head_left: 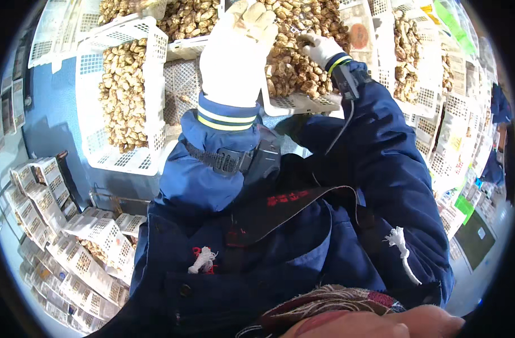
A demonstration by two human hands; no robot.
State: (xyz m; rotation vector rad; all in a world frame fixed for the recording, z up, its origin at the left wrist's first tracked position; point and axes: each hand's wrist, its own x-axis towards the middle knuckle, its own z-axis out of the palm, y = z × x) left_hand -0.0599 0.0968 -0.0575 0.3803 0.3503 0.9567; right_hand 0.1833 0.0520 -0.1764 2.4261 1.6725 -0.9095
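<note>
My left hand (pixel 249 27), in a white glove, is above the middle crates, fingers curled; whatever it may hold is hidden. Just right of it, my right hand (pixel 319 49), also gloved, is bent into the brown lumpy pieces (pixel 297 73) heaped in a white perforated crate (pixel 302 103), its grip unclear among them. Below my left hand is a mostly bare mesh surface (pixel 178 84) with a few scraps. To the left stands another perforated crate (pixel 91 129) holding paler lumpy pieces (pixel 122 96).
More filled crates (pixel 432 112) line the right side. Stacked crates (pixel 94 253) stand at the lower left, beside a blue surface (pixel 49 107). Another person's blue sleeve (pixel 499 104) shows at the far right rim.
</note>
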